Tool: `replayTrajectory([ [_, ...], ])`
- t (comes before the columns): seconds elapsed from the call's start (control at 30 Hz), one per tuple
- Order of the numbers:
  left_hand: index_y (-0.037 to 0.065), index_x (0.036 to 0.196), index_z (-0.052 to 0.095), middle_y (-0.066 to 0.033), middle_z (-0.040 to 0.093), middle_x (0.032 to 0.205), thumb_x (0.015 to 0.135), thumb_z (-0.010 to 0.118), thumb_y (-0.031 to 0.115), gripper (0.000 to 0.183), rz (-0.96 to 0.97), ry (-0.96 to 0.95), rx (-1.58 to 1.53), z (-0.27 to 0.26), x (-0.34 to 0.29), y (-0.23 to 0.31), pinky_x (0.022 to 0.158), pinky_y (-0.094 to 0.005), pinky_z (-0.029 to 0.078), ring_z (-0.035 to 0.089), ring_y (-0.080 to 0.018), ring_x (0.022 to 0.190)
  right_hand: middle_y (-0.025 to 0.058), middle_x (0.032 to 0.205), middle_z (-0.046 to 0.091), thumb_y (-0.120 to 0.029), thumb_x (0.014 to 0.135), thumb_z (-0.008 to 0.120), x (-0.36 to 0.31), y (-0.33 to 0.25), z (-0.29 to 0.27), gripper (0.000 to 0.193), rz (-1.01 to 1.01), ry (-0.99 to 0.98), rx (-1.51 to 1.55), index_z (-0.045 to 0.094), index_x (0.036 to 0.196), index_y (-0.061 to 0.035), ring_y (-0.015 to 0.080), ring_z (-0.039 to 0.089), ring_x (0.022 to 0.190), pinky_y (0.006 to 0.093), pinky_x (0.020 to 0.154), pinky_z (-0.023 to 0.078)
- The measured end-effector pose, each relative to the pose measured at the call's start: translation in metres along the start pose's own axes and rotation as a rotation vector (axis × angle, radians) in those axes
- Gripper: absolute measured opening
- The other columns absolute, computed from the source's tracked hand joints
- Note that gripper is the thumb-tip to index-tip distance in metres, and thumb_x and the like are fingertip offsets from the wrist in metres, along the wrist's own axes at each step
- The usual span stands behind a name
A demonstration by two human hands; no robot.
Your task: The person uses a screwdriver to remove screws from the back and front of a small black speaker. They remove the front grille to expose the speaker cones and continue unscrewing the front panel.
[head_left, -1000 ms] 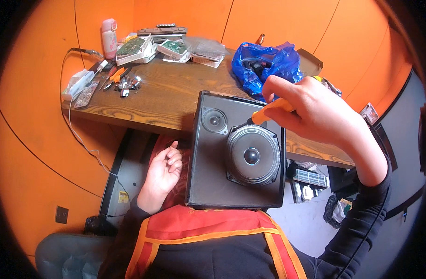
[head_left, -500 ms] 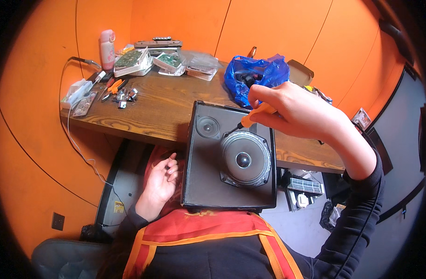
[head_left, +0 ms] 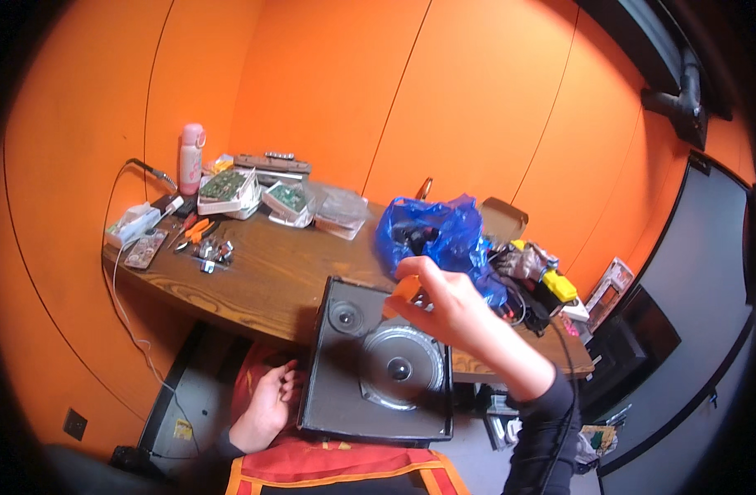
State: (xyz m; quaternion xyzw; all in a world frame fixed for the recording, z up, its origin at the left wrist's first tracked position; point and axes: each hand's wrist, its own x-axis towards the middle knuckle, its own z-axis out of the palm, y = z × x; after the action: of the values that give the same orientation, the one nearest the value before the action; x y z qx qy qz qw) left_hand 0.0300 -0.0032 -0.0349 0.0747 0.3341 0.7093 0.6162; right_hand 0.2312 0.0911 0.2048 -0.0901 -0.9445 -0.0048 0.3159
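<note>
A black speaker box (head_left: 333,388) leans on my lap against the table edge, its front facing up at me. Set in that front are a large round woofer (head_left: 400,369) and, up and to its left, a small tweeter (head_left: 345,318). My right hand (head_left: 452,304) is closed around the orange handle of a screwdriver (head_left: 406,290), above the woofer's upper rim; the shaft and tip cannot be made out. Beside the box's left edge rests my left hand (head_left: 267,407), palm up and empty, with fingers loosely bent and apart. Whether its fingertips touch the box is unclear.
Behind the box, a blue plastic bag (head_left: 432,231) sits on the wooden table (head_left: 266,276). Gloves (head_left: 522,262) and cables lie to its right. Circuit boards in white casings (head_left: 228,191), a pink bottle (head_left: 191,161), orange-handled pliers (head_left: 200,230) and metal parts (head_left: 216,256) occupy the left.
The view has tilted upward, showing more wall. The screwdriver in my right hand has come away from the woofer's upper-left rim, where its tip was. My left hand stays beside the box.
</note>
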Motion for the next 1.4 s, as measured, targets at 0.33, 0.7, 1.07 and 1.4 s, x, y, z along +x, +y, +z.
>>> replayTrajectory([
  [0.33,0.006,0.095,0.052,0.0037,0.044,0.066,0.091,0.043,0.012,0.012,-0.081,0.016,-0.136,-0.007,0.006,-0.004,0.040,-0.0170,0.027,0.039,-0.0052,0.052,0.0124,0.107,0.062,-0.002,0.069,0.076,-0.019,0.012,0.048,0.053,0.126,0.457,0.105,0.054,0.117,-0.0040,0.0147,0.059,0.067,0.0244,0.058,0.050],
  [0.7,0.001,0.099,0.048,-0.0022,0.043,0.068,0.093,0.043,0.006,0.010,-0.184,-0.149,-0.681,0.015,-0.012,0.038,0.043,-0.0202,0.030,0.038,-0.0099,0.055,0.0175,0.105,0.059,0.010,0.084,0.053,-0.034,0.030,0.046,0.072,0.208,0.316,0.509,0.015,0.142,-0.0120,0.0214,0.061,0.094,0.0337,0.083,0.049],
  [1.07,0.005,0.095,0.051,0.0051,0.030,0.060,0.096,0.044,0.025,0.021,0.016,-0.429,-0.264,0.082,-0.040,0.072,0.040,-0.0195,0.019,0.027,-0.0056,0.051,0.0092,0.113,0.057,0.005,0.073,0.070,-0.016,0.034,0.037,0.047,0.065,0.391,0.428,0.054,0.116,-0.0021,0.0154,0.060,0.094,0.0269,0.076,0.051],
  [1.4,0.000,0.093,0.066,-0.0195,0.064,0.077,0.080,0.063,0.019,0.024,0.960,-0.648,1.528,0.149,0.020,0.048,0.067,-0.0373,0.048,0.063,-0.0317,0.075,0.0159,0.122,0.051,0.008,0.084,0.049,-0.030,0.036,0.036,0.046,-0.023,0.204,0.901,0.038,0.128,-0.0028,0.0236,0.052,0.112,0.0327,0.089,0.045],
])
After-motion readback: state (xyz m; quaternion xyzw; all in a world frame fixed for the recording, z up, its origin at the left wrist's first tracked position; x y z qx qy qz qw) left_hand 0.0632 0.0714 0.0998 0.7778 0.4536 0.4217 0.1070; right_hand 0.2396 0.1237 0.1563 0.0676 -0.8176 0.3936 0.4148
